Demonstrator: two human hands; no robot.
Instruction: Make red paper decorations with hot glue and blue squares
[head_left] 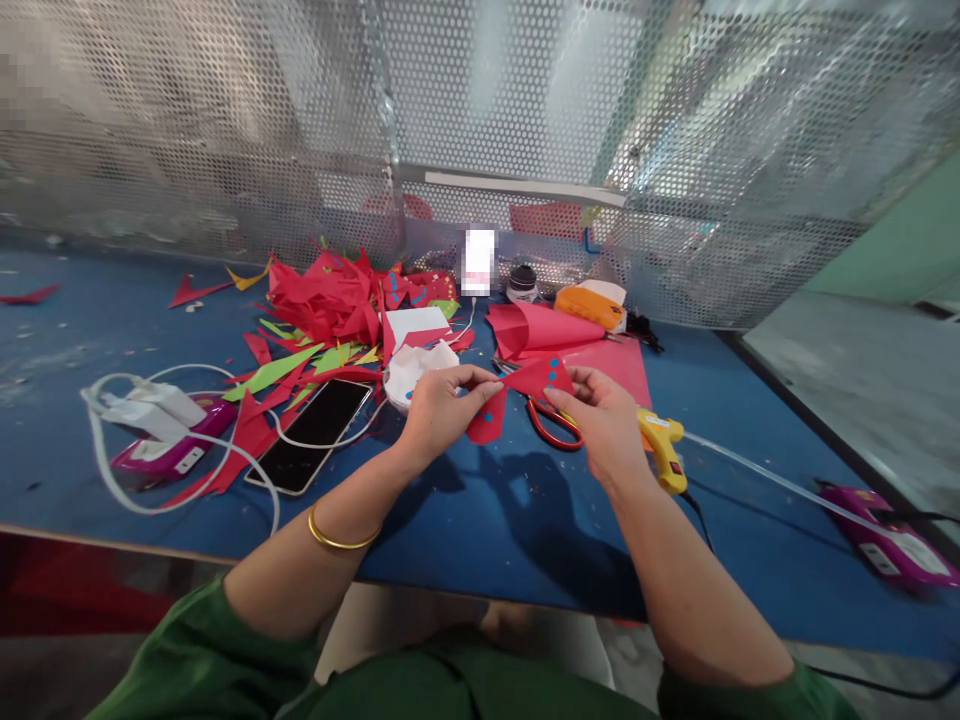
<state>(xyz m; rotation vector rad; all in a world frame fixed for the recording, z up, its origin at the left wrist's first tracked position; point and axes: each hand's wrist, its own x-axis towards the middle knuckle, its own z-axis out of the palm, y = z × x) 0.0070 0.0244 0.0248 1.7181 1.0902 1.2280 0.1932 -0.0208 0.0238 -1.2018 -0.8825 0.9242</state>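
Note:
A red paper piece with blue dots [534, 378] is held up over the table between my two hands. My left hand [452, 408] pinches its narrow middle, and one dotted flap hangs down beside the fingertips. On the other side, my right hand [598, 412] grips the wider flap between thumb and fingers. Red-handled scissors [553, 436] lie on the table just below the paper, partly behind my right hand. A yellow glue gun [663, 450] with a clear glue stick rests right of my right hand. A white crumpled item [420, 370] sits behind my left hand.
Red paper scraps [330, 295] are heaped at the back left of the blue table [510, 530]. A black phone [319, 435], white cables and a purple power strip [176, 452] lie left; another purple strip [889, 535] lies far right. Red sheets [544, 330] lie behind my hands.

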